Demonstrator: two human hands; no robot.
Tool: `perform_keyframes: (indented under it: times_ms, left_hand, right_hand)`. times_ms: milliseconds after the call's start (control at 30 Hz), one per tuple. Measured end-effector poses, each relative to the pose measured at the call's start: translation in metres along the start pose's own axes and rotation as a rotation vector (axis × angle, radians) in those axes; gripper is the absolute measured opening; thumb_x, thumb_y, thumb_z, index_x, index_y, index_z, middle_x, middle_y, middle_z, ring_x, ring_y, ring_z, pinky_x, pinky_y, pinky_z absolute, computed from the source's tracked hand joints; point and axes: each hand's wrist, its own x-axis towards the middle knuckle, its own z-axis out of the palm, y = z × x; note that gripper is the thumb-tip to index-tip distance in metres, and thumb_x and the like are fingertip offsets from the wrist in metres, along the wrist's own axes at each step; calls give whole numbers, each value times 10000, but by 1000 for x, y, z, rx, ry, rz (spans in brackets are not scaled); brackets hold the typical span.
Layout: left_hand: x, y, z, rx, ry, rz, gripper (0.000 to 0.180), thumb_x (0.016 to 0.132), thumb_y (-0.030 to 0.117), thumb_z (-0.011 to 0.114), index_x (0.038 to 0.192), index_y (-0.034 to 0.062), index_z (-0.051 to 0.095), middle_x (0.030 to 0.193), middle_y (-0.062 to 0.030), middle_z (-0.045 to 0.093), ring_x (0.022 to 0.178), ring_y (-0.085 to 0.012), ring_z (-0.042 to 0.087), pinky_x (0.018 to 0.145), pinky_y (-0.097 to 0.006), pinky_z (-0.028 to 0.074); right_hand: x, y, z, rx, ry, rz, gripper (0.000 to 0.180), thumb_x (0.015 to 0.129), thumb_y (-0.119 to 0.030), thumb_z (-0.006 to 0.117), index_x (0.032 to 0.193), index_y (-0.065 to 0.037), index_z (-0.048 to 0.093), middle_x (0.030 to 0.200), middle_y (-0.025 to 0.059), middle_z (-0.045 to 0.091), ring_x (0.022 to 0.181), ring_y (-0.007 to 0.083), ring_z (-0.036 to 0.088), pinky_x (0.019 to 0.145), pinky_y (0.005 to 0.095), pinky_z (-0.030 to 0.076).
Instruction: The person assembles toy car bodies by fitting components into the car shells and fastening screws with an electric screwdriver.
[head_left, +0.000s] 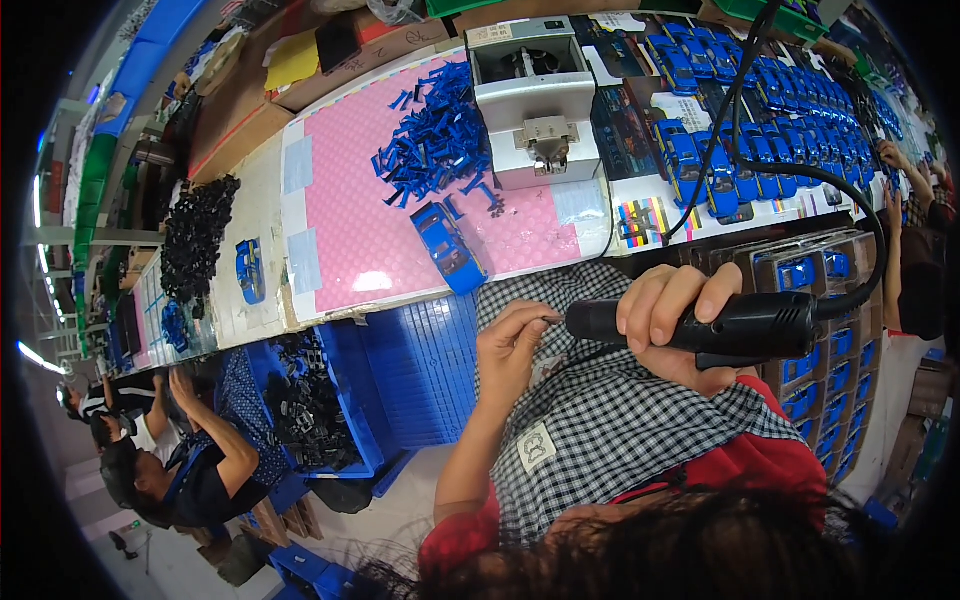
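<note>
We see the right hand (680, 315) wrapped round a black power driver (755, 325), left hand (515, 345) pinching a tiny piece (551, 319) at its nose. Probably bit-side prep; next calls for steady alignment. Blue toy car (447, 247): tabletop (355, 235) front edge.

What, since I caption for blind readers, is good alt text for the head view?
A person's right hand grips a black corded tool, its nose beside the pinching left hand. Beyond, a blue toy car and heaped blue parts lie on pink matting.
</note>
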Motion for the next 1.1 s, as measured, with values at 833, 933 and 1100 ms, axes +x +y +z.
perform_keyframes:
  times_ms: [833,933,1100]
  left_hand:
    - [90,3,-57,1268,252,116,508,759,74,615,1225,-9,431,1263,-187,404,1069,-368,453,793,-419,491]
    - [88,-1,-63,1242,251,156,497,783,80,606,1240,-7,429,1267,-198,426,1077,-363,468,804,-421,489]
    - [55,13,-61,-61,238,-247,455,892,182,563,1289,6,426,1066,-181,610,871,-261,622,724,-336,525]
  right_hand:
    - [4,-30,-21,-240,97,151,599,750,-581,652,976,-117,348,715,36,453,524,150,503,549,297,446]
    - [5,-31,-23,-268,79,150,592,756,-575,650,972,-114,347,719,37,455,528,150,501,550,291,444]
    - [8,-35,-30,-30,6,172,429,794,-331,703,1040,-119,424,802,94,521,679,226,555,664,387,442]
